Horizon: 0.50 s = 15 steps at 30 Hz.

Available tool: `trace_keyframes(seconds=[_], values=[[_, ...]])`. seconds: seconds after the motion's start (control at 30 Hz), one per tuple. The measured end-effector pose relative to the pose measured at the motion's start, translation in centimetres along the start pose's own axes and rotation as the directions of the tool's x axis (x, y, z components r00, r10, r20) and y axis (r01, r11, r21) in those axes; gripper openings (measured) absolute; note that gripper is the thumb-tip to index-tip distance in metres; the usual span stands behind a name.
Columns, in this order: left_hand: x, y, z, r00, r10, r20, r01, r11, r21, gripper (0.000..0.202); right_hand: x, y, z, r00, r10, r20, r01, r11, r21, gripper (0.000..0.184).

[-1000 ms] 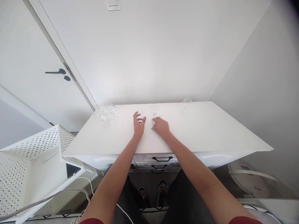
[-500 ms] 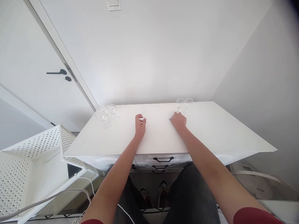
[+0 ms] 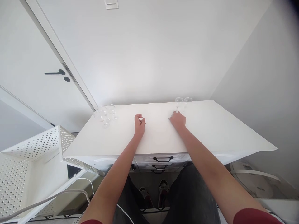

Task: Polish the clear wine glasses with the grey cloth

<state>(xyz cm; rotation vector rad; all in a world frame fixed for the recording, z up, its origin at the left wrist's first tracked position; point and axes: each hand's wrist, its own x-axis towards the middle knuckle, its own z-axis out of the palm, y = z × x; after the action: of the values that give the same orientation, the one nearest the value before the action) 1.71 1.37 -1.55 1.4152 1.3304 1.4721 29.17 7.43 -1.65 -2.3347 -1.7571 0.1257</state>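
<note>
My left hand (image 3: 139,123) rests on its edge on the white cabinet top (image 3: 154,140). Its fingers are loosely curled, the thumb apart from them, and nothing shows between them. Farther right, my right hand (image 3: 178,119) is closed and low on the same surface, knuckles up. A small dark tip shows at its left side; what it belongs to is hidden by the fingers. Just beyond this hand stand two clear stemmed glasses, a left one (image 3: 179,100) and a right one (image 3: 188,100), their lower parts partly hidden. Three more stemmed glasses (image 3: 111,109) stand upright together at the far left.
Behind the cabinet rises a white wall (image 3: 144,56), with a door with a black handle (image 3: 56,72) at left. A white perforated rack (image 3: 14,174) with cables stands at the lower left. Black drawer handles (image 3: 163,159) stick out in front, and a transparent-looking container (image 3: 254,180) is at lower right.
The view has shifted very slightly. Both hands keep the same pose and place on the cabinet top, and the glasses have not moved.
</note>
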Motion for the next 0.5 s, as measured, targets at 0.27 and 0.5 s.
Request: trace_keyframes(seconds=[0.27,0.5], values=[[-0.1,0.6,-0.1,1.0,0.005,-0.002,-0.005,0.998,-0.065,0.012,-0.9,-0.5,-0.2,0.997,-0.015,-0.081,0.017,0.999,0.03,0.032],[0.6,0.5,-0.9,0.986,-0.148,-0.073,0.119,0.946,-0.303,0.019,-1.2,-0.9,-0.2,0.975,-0.222,-0.005,0.222,0.974,-0.037,0.015]])
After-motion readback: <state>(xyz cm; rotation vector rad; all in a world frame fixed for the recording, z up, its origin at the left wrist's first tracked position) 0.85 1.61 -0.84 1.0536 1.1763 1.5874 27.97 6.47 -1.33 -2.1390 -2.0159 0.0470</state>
